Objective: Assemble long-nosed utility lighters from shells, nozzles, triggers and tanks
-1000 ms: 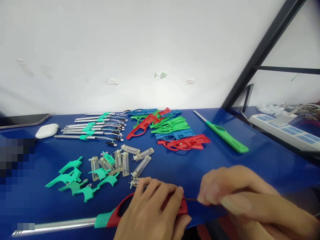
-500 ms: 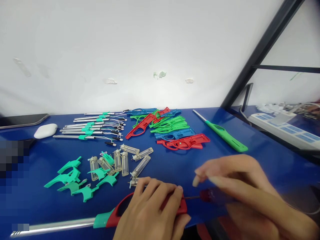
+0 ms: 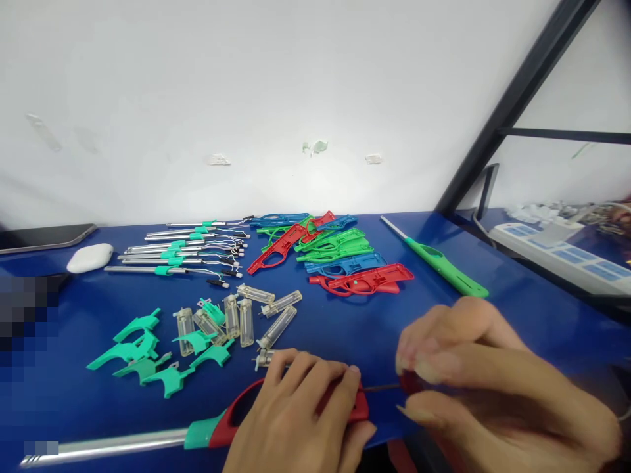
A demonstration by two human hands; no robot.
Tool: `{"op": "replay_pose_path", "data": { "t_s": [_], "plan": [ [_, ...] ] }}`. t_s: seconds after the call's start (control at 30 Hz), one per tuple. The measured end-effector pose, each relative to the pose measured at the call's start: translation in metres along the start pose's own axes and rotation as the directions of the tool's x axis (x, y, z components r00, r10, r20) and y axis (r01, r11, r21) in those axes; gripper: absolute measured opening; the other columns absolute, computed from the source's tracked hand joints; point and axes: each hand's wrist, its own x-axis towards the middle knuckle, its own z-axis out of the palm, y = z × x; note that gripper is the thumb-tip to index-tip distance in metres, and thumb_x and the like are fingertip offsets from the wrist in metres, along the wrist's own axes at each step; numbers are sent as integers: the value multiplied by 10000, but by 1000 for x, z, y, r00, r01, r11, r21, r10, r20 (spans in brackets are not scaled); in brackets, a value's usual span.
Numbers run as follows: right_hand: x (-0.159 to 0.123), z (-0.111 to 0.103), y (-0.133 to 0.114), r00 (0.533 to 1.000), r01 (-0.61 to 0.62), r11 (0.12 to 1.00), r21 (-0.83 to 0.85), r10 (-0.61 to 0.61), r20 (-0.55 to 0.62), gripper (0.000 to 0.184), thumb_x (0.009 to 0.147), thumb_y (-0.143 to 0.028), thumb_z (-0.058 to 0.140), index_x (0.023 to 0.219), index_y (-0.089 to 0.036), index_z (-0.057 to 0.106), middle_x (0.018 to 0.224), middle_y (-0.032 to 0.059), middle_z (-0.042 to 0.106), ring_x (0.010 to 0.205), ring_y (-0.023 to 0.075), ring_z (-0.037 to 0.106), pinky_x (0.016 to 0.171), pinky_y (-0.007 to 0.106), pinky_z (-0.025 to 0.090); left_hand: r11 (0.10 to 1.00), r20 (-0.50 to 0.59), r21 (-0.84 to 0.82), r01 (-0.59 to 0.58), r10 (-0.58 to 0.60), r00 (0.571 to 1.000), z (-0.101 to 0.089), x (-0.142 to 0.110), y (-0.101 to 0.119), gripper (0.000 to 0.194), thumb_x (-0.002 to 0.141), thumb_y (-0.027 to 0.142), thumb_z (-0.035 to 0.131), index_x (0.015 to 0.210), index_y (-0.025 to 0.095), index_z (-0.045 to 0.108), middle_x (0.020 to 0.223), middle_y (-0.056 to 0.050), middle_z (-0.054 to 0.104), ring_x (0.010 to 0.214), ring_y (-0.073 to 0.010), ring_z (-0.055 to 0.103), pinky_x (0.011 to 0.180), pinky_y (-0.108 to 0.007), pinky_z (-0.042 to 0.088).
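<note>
Under my left hand [image 3: 303,417] lies a red long-necked lighter [image 3: 223,428], pressed to the blue table [image 3: 113,410] by my curled fingers. Its metal tube points left and a teal collar joins tube to handle; my hand hides much of the handle. At right, my right hand [image 3: 497,387] has its fingers closed round the dark red handle of a screwdriver [image 3: 383,388]. The thin shaft runs left to the butt end of the lighter; whether the tip sits inside it I cannot tell. Several clear fuel tanks [image 3: 246,323] and teal triggers [image 3: 170,379] lie just beyond my left hand.
Metal tubes with wires [image 3: 170,261] lie at the back left. Red, green and blue handle shells [image 3: 335,246] are piled mid-back. A green lighter [image 3: 444,266] lies to the right, a white earphone case [image 3: 90,257] far left, a power strip [image 3: 566,256] far right.
My right hand's fingers have come down and closed round the screwdriver handle, where they were raised and apart from it before. My left hand and the red lighter have stayed in place.
</note>
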Motion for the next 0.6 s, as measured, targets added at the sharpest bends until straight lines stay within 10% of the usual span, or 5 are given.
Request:
{"op": "replay_pose_path", "data": {
  "t_s": [0.23, 0.6],
  "plan": [
    [-5, -3, 2, 984, -75, 995, 64, 64, 164, 273, 1091, -260, 736, 1311, -363, 860, 1012, -21, 881, 774, 161, 812, 670, 258, 693, 999, -37, 42, 21, -19, 999, 2, 19, 8, 296, 1088, 443, 711, 1343, 307, 778, 1106, -65, 781, 1110, -286, 730, 1017, -448, 626],
    [1, 3, 9, 997, -74, 976, 206, 79, -17, 172, 972, -334, 922, 970, -259, 767, 758, -32, 641, 662, 130, 600, 585, 248, 567, 996, 20, 53, -73, 72, 997, 3, -6, -6, 266, 1172, 367, 629, 1355, 222, 755, 1130, -33, 845, 978, -206, 796, 892, -350, 648]
  ]
}}
